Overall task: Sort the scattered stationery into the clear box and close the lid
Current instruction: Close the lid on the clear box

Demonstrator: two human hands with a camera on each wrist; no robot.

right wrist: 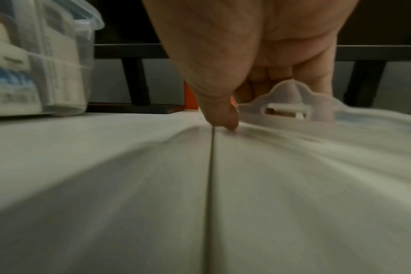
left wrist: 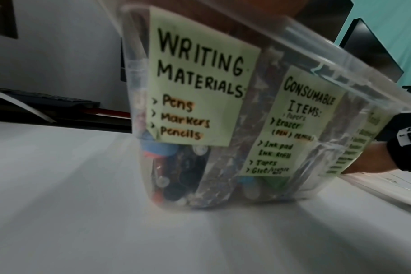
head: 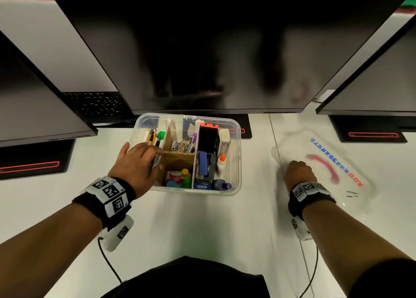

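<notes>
The clear box (head: 239, 162) stands open on the white desk, under the middle monitor. Cardboard dividers split it into sections holding pens and pencils (head: 154, 136), paper clips (head: 183, 144), a black tape dispenser (head: 208, 140), a blue stapler (head: 203, 162) and a glue bottle (head: 221, 162). My left hand (head: 146, 156) rests with straight fingers on the box's left section. In the left wrist view the box's front wall (left wrist: 134, 92) bears handwritten labels (left wrist: 200, 89). The clear lid (head: 337, 180) lies flat to the right. My right hand (head: 298, 169) grips the lid's near-left edge, thumb tip (right wrist: 226, 120) at the lid (right wrist: 289, 103).
Three dark monitors (head: 213, 50) overhang the back of the desk on black bases (head: 369, 131). A black keyboard (head: 94, 104) lies at the back left. A seam (head: 275, 138) runs across the desk beside the lid. Wrist-camera cables (head: 108, 259) trail towards my lap.
</notes>
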